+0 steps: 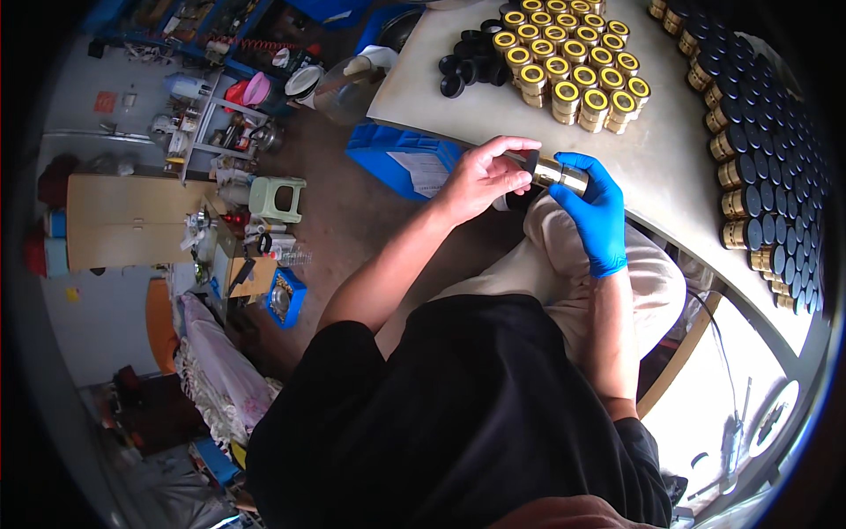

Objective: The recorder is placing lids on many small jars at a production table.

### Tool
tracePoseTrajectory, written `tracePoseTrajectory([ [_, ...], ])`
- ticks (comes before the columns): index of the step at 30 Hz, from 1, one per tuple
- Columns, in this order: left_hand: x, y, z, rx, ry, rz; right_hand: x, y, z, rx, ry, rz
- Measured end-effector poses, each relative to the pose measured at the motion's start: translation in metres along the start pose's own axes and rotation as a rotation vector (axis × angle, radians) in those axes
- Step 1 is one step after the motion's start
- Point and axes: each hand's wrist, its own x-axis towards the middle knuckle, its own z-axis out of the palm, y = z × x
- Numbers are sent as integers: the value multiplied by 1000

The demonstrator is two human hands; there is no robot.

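Above my lap, at the table's near edge, I hold a brass-coloured metal cylinder (564,175) tilted nearly sideways. My right hand (595,210), in a blue glove, is closed around its right end with thumb and fingers. My bare left hand (487,181) pinches a black round cap (532,162) at the cylinder's left end. Whether the cap is fully seated I cannot tell. Beyond my hands stand several brass cylinders with yellow-ringed tops (583,77), upright in a tight group. Loose black caps (471,63) lie in a heap to their left.
Rows of black-capped brass cylinders (767,167) fill the table's (679,167) right side. A blue crate (383,159) stands below its left edge. Farther left are a pale green stool (276,198), a cluttered shelf (198,132) and a blue tray (285,298).
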Motion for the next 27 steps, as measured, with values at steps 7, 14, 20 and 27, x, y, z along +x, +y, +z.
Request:
tracePoseTrajectory([
  [7, 2, -3, -9, -65, -55, -22, -3, -5, 9, -62, 30, -6],
  [14, 18, 29, -24, -74, -132, -50, 4, -24, 25, -182, 90, -109],
  [20, 17, 38, -32, -57, -130, -1, 13, -13, 29, -35, 72, -56],
  [27, 9, 38, -47, -18, -127, -39, 9, -10, 47, -139, 65, -86],
])
